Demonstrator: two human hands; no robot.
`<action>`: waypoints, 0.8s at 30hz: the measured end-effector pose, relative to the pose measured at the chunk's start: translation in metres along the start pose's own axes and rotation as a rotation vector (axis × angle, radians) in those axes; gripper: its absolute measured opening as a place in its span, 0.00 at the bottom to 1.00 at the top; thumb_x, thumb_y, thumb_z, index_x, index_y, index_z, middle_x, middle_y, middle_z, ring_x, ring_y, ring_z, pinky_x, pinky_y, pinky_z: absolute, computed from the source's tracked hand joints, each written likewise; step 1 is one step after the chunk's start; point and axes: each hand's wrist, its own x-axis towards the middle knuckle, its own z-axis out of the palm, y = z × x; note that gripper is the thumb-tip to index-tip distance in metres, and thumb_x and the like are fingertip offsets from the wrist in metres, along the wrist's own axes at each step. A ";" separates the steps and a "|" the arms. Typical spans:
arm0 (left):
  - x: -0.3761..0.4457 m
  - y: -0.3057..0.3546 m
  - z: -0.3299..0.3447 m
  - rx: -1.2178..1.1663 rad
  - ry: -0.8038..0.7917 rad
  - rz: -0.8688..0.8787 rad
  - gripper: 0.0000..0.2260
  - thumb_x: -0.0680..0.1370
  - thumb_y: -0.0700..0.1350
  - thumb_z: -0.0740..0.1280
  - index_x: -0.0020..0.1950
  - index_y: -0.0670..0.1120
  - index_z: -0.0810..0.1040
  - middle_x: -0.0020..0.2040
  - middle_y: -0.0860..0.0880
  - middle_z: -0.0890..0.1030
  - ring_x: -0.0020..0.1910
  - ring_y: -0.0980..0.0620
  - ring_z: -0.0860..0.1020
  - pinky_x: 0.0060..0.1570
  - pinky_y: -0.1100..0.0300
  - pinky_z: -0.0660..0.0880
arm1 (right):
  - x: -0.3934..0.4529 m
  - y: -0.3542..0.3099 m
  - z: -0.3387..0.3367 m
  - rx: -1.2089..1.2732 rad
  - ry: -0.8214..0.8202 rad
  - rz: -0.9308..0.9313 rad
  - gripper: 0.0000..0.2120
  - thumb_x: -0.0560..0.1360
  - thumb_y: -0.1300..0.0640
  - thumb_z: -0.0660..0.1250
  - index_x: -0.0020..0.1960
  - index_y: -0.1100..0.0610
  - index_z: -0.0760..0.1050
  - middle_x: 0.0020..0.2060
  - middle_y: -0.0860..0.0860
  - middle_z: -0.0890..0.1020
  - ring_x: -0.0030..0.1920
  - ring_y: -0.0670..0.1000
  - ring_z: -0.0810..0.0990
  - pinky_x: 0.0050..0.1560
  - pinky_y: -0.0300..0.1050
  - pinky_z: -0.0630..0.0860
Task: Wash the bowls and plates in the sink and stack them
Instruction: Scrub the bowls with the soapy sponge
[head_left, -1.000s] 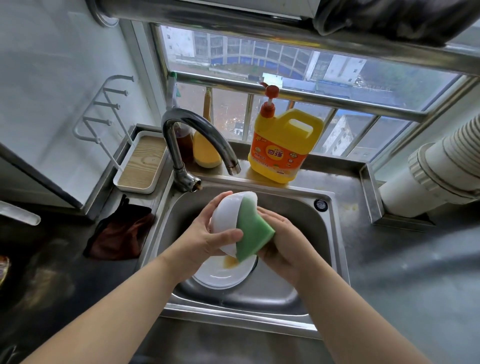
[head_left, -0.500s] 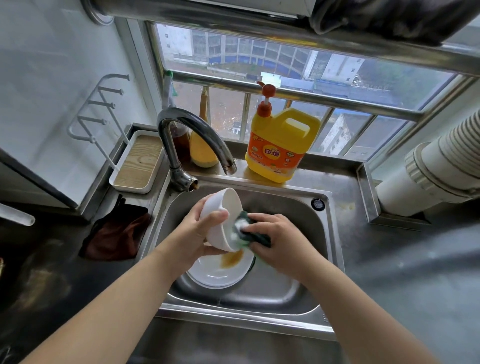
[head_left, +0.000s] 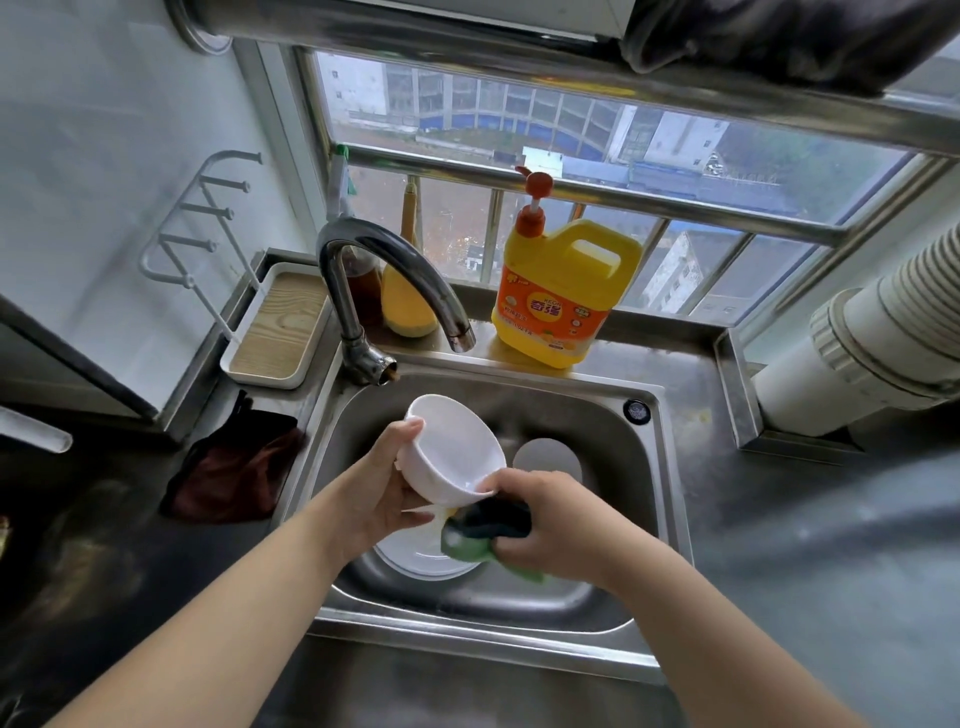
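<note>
In front of me a yellow detergent jug (head_left: 563, 293) with an orange pump stands on the windowsill, right of the curved faucet (head_left: 384, 291). A dark red cloth (head_left: 236, 475) lies on the counter (head_left: 810, 545) to my left, near a white wood-lined tray (head_left: 275, 332).

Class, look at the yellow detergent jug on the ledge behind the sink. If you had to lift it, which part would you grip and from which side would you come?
Grip the moulded handle of the yellow detergent jug, the loop at its upper right with an opening beneath. Come from above and the right: the jug stands upright, and the orange pump rises at its upper left with the faucet further left.
</note>
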 end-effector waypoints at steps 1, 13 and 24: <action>-0.001 0.000 0.000 0.031 0.042 0.020 0.37 0.57 0.67 0.68 0.61 0.50 0.75 0.49 0.44 0.83 0.47 0.48 0.81 0.55 0.51 0.72 | 0.000 0.001 -0.001 0.023 0.010 0.021 0.20 0.65 0.51 0.68 0.57 0.45 0.74 0.44 0.45 0.82 0.45 0.46 0.80 0.50 0.46 0.78; 0.003 -0.008 0.000 1.392 0.005 0.969 0.13 0.70 0.58 0.64 0.40 0.51 0.81 0.43 0.57 0.82 0.56 0.59 0.75 0.63 0.35 0.59 | 0.007 -0.001 -0.026 -0.078 -0.050 0.136 0.13 0.64 0.53 0.71 0.49 0.50 0.80 0.39 0.46 0.81 0.40 0.47 0.80 0.45 0.44 0.79; 0.000 -0.004 0.020 0.274 0.124 0.374 0.07 0.79 0.42 0.64 0.46 0.41 0.80 0.37 0.49 0.82 0.37 0.56 0.78 0.41 0.66 0.73 | -0.005 0.011 -0.028 0.261 0.294 0.140 0.29 0.71 0.57 0.67 0.70 0.42 0.68 0.60 0.44 0.77 0.51 0.39 0.77 0.56 0.31 0.72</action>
